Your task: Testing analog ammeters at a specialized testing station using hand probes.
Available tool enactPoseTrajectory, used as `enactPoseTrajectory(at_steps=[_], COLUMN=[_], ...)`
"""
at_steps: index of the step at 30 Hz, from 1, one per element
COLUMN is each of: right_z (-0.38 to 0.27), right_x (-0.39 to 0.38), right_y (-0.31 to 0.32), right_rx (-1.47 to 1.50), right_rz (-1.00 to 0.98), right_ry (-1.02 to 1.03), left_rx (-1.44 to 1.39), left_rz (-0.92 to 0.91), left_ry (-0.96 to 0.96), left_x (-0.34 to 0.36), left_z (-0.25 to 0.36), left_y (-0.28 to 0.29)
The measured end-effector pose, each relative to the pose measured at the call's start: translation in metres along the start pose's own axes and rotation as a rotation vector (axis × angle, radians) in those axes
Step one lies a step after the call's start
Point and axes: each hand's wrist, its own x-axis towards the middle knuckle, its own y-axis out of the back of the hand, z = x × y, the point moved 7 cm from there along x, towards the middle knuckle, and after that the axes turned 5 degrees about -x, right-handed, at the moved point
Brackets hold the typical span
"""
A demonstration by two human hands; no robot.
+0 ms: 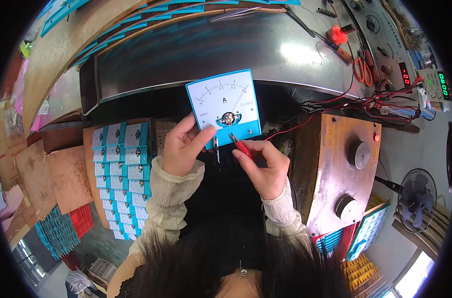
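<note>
A blue and white analog ammeter (224, 102) is held up in front of me, its scale facing me and its needle toward the right end. My left hand (184, 145) grips it by the lower left corner, thumb on the front. A black clip (216, 153) hangs at its bottom edge beside that thumb. Between the thumb and fingers of my right hand (264, 168) is a red alligator clip (243, 148), its metal tip at the meter's lower edge. The coil and pivot show through a cutout in the meter's face.
On my left stands a board of several similar meters (119, 169). A metal box with two round knobs (342, 174) is on my right. The steel bench (186, 59) carries tweezers (234, 14), orange scissors (362, 71) and tangled leads (370, 105). A power supply (437, 84) and fan (415, 200) are farther right.
</note>
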Motion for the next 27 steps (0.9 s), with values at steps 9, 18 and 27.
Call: enactPoseTrajectory(at_steps=[9,18,27], right_z=[0.0,-0.002,-0.023], right_x=[-0.008,-0.018,0.002], right_y=[0.026,0.033,-0.078], right_rx=[-0.113,0.124,-0.255], right_rz=[0.137,0.251,-0.256], right_ry=[0.026,-0.124,0.267], left_rx=[0.031,-0.032,0.125], left_rz=[-0.077,0.31,1.011], left_ry=[0.076,-0.307,-0.269], left_x=[0.009,0.002,-0.101], left_z=[-0.012,0.008,0.015], left_y=[-0.022,0.02,0.173])
